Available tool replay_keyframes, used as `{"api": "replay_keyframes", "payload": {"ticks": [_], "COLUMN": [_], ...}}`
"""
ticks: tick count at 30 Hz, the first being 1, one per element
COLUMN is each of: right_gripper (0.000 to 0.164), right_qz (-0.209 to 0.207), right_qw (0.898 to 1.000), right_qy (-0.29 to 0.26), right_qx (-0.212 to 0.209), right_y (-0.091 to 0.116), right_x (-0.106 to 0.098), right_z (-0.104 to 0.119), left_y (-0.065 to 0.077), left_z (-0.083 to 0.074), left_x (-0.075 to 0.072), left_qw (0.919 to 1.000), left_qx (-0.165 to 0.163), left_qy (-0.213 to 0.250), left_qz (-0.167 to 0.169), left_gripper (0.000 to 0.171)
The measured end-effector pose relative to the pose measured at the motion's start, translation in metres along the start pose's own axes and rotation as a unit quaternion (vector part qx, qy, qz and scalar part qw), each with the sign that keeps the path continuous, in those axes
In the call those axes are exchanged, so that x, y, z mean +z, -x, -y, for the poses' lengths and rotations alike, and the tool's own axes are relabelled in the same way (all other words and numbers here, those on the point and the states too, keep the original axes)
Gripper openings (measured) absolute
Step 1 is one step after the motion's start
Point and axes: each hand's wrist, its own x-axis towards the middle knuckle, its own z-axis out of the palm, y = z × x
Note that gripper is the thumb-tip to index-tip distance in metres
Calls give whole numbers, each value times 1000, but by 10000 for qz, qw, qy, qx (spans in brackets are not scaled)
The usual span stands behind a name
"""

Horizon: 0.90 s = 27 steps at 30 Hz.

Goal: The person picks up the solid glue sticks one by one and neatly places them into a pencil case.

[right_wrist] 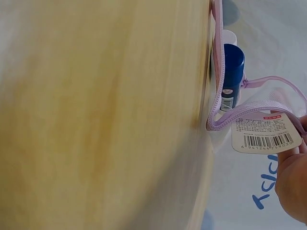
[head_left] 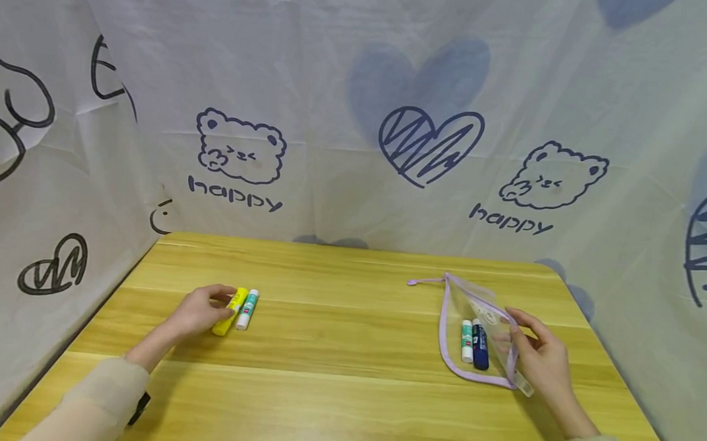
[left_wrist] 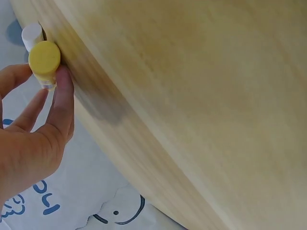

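On the table's left side, my left hand (head_left: 200, 312) holds a yellow glue stick (head_left: 229, 312) between thumb and fingers; its round yellow end (left_wrist: 44, 56) faces the left wrist camera. Right beside it lies a white and green glue stick (head_left: 247, 309). At the right, my right hand (head_left: 542, 357) pinches the raised edge of a clear zip pouch (head_left: 443, 329) with lilac trim, lifting that side. Inside the pouch lie another white and green glue stick (head_left: 467, 340) and a dark blue glue stick (head_left: 480, 344). A barcode tag (right_wrist: 266, 134) hangs at the pouch edge, near my right fingers.
The wooden table (head_left: 335, 377) has rounded far corners. Behind and beside it hangs a pale cloth (head_left: 336, 81) printed with hearts and bears. The pouch's lilac zip pull (head_left: 412, 282) points left over the tabletop.
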Motion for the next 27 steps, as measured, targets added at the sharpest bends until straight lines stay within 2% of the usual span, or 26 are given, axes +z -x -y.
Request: {"api": "replay_keyframes", "payload": {"ticks": [16, 20, 27], "right_gripper": [36, 36, 37], "right_qz": [47, 61, 107], "right_qw": [9997, 9995, 9992], "right_qy": [-229, -295, -370], "right_qx": [33, -13, -60], "right_y": [-1, -1, -1], "right_x": [1, 1, 2], "right_z": [-1, -3, -3], "left_y": [2, 4, 7], "left_z": [3, 1, -2], "left_x": [-3, -4, -6], "left_qw": [9999, 9998, 9975], "left_qx": [-94, -98, -108], "left_qy": [-57, 87, 604], "left_qz": [-99, -180, -340], "left_gripper": [52, 53, 55]}}
